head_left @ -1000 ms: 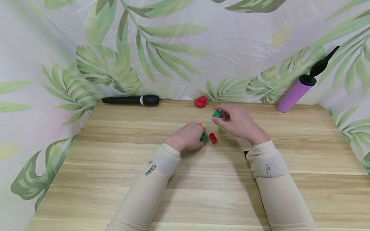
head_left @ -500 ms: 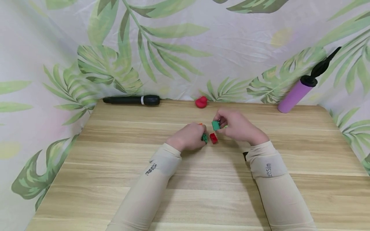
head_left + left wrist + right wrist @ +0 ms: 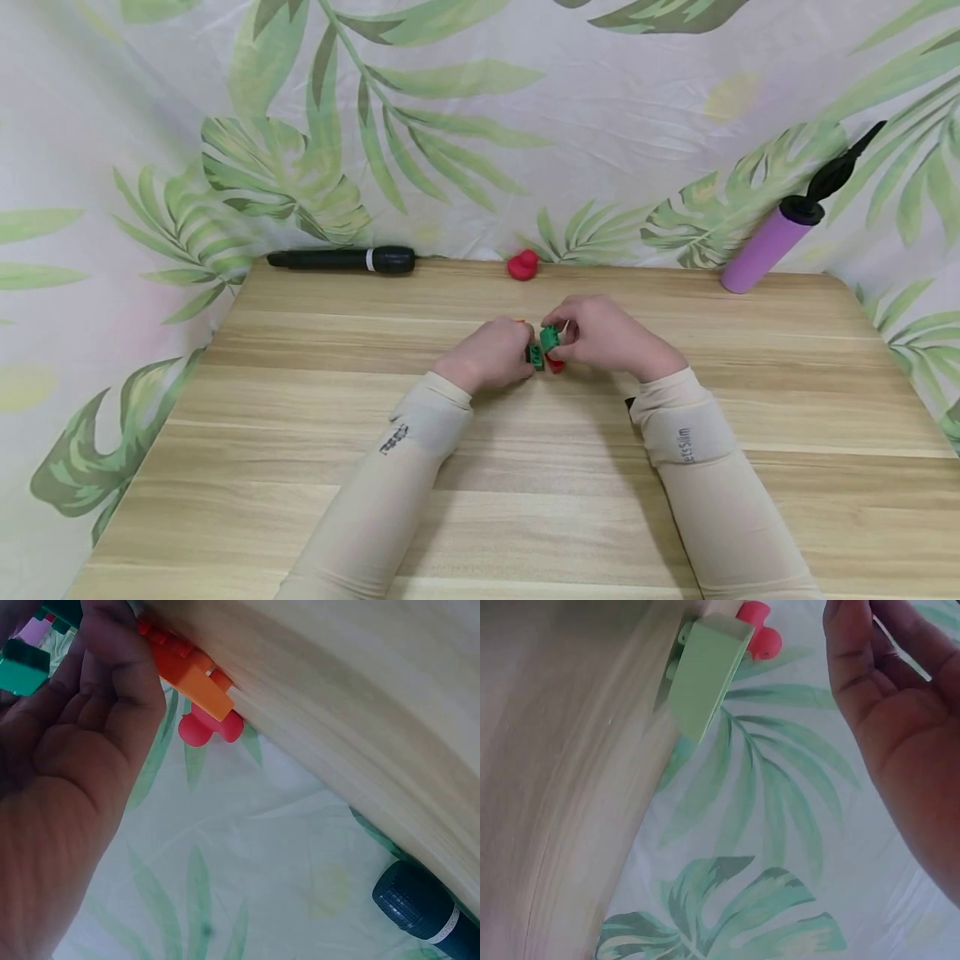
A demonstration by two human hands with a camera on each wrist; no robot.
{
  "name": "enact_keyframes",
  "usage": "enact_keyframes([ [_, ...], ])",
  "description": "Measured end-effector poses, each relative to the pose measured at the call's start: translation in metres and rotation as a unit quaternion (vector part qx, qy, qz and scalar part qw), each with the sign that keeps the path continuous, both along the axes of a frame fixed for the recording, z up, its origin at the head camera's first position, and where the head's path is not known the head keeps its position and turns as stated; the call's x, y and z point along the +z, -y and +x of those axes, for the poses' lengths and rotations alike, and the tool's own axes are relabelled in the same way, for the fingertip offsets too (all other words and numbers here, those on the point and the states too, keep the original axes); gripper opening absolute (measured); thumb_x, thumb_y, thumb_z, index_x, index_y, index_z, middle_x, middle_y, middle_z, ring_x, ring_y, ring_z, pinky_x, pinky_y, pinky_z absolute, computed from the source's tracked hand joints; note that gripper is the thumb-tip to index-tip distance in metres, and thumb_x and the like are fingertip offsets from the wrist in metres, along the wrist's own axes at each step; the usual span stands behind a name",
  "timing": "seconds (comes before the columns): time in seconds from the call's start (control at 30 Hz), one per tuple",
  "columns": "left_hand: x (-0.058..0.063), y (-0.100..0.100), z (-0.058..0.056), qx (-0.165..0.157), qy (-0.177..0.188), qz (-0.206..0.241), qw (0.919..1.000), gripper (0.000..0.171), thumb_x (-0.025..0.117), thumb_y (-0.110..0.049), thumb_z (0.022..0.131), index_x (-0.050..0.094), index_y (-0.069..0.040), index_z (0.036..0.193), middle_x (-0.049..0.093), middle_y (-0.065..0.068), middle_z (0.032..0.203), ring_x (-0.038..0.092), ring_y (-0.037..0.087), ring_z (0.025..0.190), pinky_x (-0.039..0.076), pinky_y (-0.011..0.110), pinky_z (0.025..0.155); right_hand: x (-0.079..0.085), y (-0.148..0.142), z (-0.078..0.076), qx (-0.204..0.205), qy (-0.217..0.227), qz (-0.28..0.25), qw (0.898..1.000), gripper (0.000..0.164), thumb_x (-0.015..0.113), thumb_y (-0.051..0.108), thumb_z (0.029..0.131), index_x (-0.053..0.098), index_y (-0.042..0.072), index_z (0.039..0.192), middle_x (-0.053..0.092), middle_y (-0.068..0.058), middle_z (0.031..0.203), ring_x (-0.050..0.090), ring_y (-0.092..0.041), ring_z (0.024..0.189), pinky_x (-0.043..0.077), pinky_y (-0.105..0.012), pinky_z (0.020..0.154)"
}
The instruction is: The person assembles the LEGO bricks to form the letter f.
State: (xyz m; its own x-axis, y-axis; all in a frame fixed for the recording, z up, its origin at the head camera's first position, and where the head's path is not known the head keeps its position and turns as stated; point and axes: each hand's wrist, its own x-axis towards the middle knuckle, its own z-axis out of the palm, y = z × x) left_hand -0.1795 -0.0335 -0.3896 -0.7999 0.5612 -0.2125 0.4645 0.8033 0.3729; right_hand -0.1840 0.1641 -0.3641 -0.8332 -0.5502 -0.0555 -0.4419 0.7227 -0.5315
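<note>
My left hand [image 3: 491, 354] pinches a green toy brick [image 3: 536, 357] just above the table. My right hand [image 3: 603, 333] grips a second green brick [image 3: 550, 338] between thumb and fingers, close beside the first; whether the two touch I cannot tell. Partly hidden below the right hand lies a red brick [image 3: 555, 365]. An orange brick [image 3: 187, 671] with studs rests on the table behind my left fingers, mostly covered in the head view. In the right wrist view a pale green brick [image 3: 709, 671] with a slanted end stands near the right hand.
A red rubber duck [image 3: 522, 265] sits at the table's back edge. Left of it lies a black microphone-like object [image 3: 341, 260]. At the back right a purple pump [image 3: 765, 246] with a black nozzle leans against the leaf-patterned cloth [image 3: 450, 125]. A small black thing [image 3: 629, 403] shows by the right sleeve.
My right hand has come left and toward me with its green brick, up to the left hand's brick, and now partly covers the red brick. The left hand stays nearly still.
</note>
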Motion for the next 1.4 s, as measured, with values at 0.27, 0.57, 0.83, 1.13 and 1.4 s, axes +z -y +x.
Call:
enact_keyframes([
  [0.27,0.001,0.002,0.001,0.002,-0.004,0.014,0.9999,0.016,0.076,-0.011,0.095,0.065,-0.01,0.084,0.057,0.002,0.078,0.053,0.019,0.072,0.045,0.029,0.068,-0.003,0.013,0.005,0.011,-0.009,0.036,0.999,0.023,0.083,0.008,0.084,0.077,0.005,0.106,0.068,-0.005,0.085,0.059,-0.016,0.08,0.049,-0.032,0.077],
  [0.57,0.002,0.003,0.002,-0.002,-0.015,0.011,0.9998,0.018,0.075,-0.011,0.096,0.064,-0.01,0.082,0.062,0.005,0.081,0.055,0.02,0.073,0.048,0.031,0.07,-0.006,0.018,0.006,0.018,0.004,0.051,0.999,0.029,0.082,0.008,0.086,0.076,0.004,0.114,0.062,0.0,0.078,0.057,-0.015,0.076,0.048,-0.031,0.074],
  [0.83,0.002,0.003,0.002,0.007,0.004,0.009,0.9999,0.018,0.076,-0.011,0.096,0.064,-0.008,0.082,0.057,0.004,0.077,0.053,0.019,0.072,0.044,0.028,0.067,-0.006,0.018,0.006,0.019,0.009,0.039,0.999,0.018,0.081,0.015,0.091,0.076,0.006,0.106,0.066,0.003,0.076,0.059,-0.011,0.074,0.05,-0.03,0.074],
  [1.13,0.0,0.003,0.001,0.006,0.002,0.006,1.0,0.012,0.077,-0.011,0.097,0.067,-0.007,0.09,0.065,0.007,0.085,0.056,0.02,0.076,0.047,0.029,0.072,-0.007,0.022,0.006,0.028,-0.028,0.042,0.998,0.009,0.082,0.014,0.087,0.075,0.011,0.091,0.061,0.006,0.07,0.055,-0.012,0.071,0.046,-0.029,0.069],
  [1.4,-0.001,0.004,0.001,0.0,-0.007,0.003,1.0,0.014,0.076,-0.008,0.096,0.066,-0.009,0.086,0.066,0.007,0.086,0.057,0.019,0.077,0.05,0.03,0.074,-0.01,0.023,0.007,0.032,-0.041,0.034,0.998,0.008,0.08,0.015,0.088,0.074,0.011,0.089,0.059,0.006,0.069,0.054,-0.011,0.07,0.045,-0.029,0.068],
])
